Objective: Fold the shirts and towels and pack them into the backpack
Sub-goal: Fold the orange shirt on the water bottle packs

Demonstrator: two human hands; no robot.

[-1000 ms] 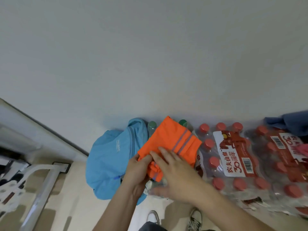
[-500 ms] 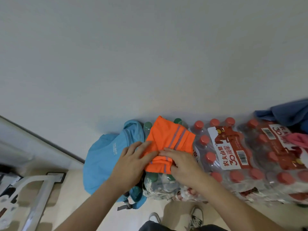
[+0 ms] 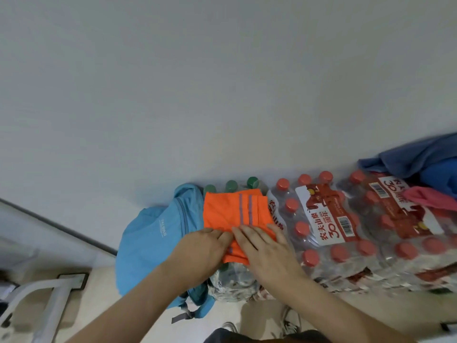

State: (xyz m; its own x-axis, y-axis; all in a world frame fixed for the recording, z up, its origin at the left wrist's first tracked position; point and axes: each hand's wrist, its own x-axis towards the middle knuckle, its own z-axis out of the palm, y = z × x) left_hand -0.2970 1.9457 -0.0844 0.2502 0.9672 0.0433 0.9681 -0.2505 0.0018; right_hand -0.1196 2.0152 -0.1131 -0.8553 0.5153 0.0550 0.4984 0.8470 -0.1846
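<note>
— Since a second ago the orange towel (image 3: 231, 211) has gone from held up to lying flat on the green-capped bottle pack (image 3: 231, 185), just beside the blue backpack (image 3: 150, 246).

— And the hands?

— Both the left hand (image 3: 200, 248) and the right hand (image 3: 262, 246) lie spread, palms pressing its near edge.

— How should it handle?

— Probably soft, light and floppy; best taken at the folded edges. Whether the backpack holds anything cannot be told. More cloth (image 3: 420, 159) sits on the red-capped packs (image 3: 346, 219).
</note>
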